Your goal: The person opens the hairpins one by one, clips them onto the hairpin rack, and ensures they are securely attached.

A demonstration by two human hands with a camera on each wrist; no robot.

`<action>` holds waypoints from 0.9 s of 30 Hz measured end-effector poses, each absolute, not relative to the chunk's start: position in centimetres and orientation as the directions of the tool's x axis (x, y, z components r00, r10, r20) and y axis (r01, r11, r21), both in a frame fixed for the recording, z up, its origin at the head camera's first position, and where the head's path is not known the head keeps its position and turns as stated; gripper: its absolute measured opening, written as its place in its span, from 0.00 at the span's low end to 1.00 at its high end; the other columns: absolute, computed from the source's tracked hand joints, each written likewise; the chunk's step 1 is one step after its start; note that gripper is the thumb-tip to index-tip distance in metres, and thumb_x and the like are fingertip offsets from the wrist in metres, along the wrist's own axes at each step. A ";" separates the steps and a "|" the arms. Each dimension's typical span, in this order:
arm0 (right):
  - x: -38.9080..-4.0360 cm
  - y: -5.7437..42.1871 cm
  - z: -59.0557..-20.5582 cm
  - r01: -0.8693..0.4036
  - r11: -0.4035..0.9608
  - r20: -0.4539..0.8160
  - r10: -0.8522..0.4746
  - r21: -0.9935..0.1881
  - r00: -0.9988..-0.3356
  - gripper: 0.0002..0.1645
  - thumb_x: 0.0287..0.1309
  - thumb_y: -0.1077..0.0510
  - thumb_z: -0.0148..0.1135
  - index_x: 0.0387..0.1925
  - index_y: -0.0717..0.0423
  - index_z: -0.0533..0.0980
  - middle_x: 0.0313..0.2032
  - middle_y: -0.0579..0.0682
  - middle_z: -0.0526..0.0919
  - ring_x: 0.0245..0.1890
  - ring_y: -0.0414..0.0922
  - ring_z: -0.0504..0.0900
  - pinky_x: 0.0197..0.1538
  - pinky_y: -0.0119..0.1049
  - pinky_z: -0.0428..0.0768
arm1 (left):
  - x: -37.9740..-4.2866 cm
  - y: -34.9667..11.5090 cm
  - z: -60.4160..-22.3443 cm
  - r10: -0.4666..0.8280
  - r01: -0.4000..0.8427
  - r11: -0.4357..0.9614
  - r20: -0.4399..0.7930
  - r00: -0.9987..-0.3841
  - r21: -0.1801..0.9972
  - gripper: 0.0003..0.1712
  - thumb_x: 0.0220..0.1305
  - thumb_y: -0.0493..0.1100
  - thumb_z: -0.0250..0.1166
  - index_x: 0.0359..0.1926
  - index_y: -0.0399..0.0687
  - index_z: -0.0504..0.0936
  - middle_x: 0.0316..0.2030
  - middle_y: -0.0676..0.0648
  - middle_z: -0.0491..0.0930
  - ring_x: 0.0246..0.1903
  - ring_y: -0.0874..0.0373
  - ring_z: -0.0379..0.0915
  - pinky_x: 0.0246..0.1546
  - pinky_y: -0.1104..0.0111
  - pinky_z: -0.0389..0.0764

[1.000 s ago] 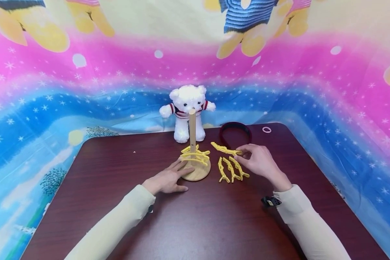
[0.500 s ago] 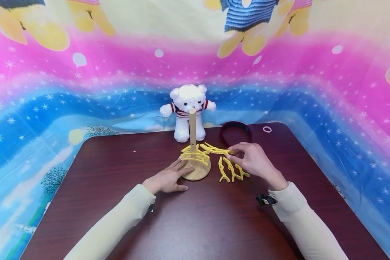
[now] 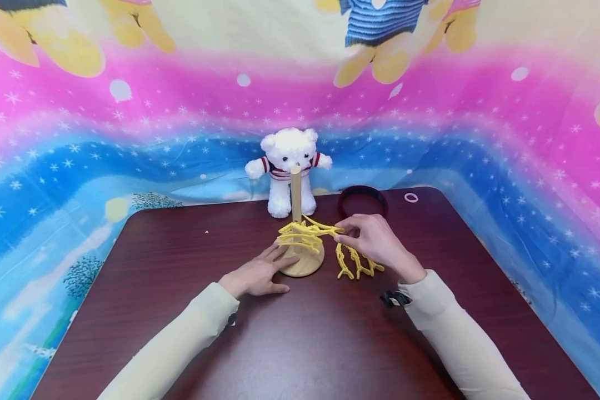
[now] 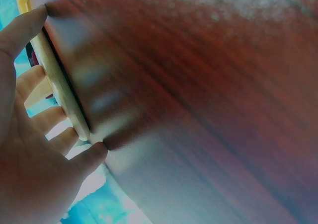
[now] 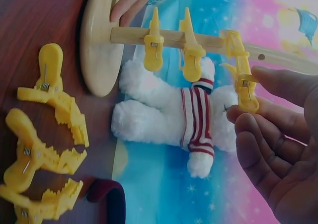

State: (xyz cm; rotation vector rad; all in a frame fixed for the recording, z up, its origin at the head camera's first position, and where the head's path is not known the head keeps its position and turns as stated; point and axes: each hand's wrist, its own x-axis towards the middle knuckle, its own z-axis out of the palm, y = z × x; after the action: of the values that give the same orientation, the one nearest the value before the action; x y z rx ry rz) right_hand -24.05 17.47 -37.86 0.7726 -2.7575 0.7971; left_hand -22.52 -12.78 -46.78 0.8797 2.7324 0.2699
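Observation:
My right hand [image 3: 372, 239] pinches the handles of a yellow alligator hair clip [image 5: 243, 85] between thumb and fingers. The clip's jaws are spread, and one of them overlaps the wooden post [image 5: 213, 42] in the right wrist view. Lower on this post sit two more yellow clips [image 5: 153, 50]. My left hand [image 3: 257, 275] rests on the round wooden base [image 3: 305, 268], fingers spread, thumb on the table. Three loose yellow clips [image 3: 350, 261] lie side by side on the table, partly under my right hand in the head view.
A white teddy bear [image 3: 289, 147] in a striped sweater stands behind the post. At the back right are a dark red headband [image 3: 342, 208] and a small pink ring [image 3: 411, 198]. A printed cloth [image 3: 190, 133] hangs round the dark wooden table [image 3: 300, 344].
My right hand has moved left with the pinched clip, from above the loose clips to the post. The clip's jaws now spread at the post. The left hand stays on the base.

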 end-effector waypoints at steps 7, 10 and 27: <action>-24.7 16.1 -37.9 -0.502 0.721 0.263 -0.428 -0.477 -0.864 0.15 0.58 0.47 0.72 0.45 0.48 0.87 0.34 0.42 0.88 0.31 0.38 0.82 0.35 0.36 0.79 | -22.5 -12.8 -46.7 0.598 0.550 0.795 -0.184 -0.780 0.255 0.45 0.64 0.64 0.64 0.78 0.67 0.55 0.80 0.44 0.44 0.80 0.42 0.34 0.75 0.51 0.58; -24.9 15.5 -37.9 -0.501 0.719 0.266 -0.425 -0.481 -0.865 0.15 0.58 0.48 0.72 0.44 0.49 0.87 0.34 0.42 0.89 0.31 0.38 0.82 0.35 0.36 0.79 | -22.5 -12.8 -46.7 0.602 0.554 0.793 -0.178 -0.779 0.255 0.45 0.64 0.64 0.65 0.78 0.67 0.56 0.80 0.44 0.45 0.80 0.42 0.35 0.75 0.51 0.58; -25.5 14.0 -38.6 -0.490 0.702 0.288 -0.397 -0.516 -0.871 0.15 0.57 0.48 0.72 0.44 0.50 0.88 0.34 0.44 0.90 0.30 0.38 0.82 0.33 0.35 0.79 | -22.6 -12.7 -46.6 0.594 0.547 0.800 -0.195 -0.780 0.247 0.46 0.64 0.64 0.65 0.78 0.68 0.55 0.80 0.45 0.43 0.80 0.43 0.34 0.75 0.51 0.58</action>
State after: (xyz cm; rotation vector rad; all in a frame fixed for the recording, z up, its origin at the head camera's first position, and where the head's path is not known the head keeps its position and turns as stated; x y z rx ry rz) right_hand -25.51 13.97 -38.63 0.7227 -2.7531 0.9024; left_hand -22.62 -12.70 -46.63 0.8816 2.7252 0.2564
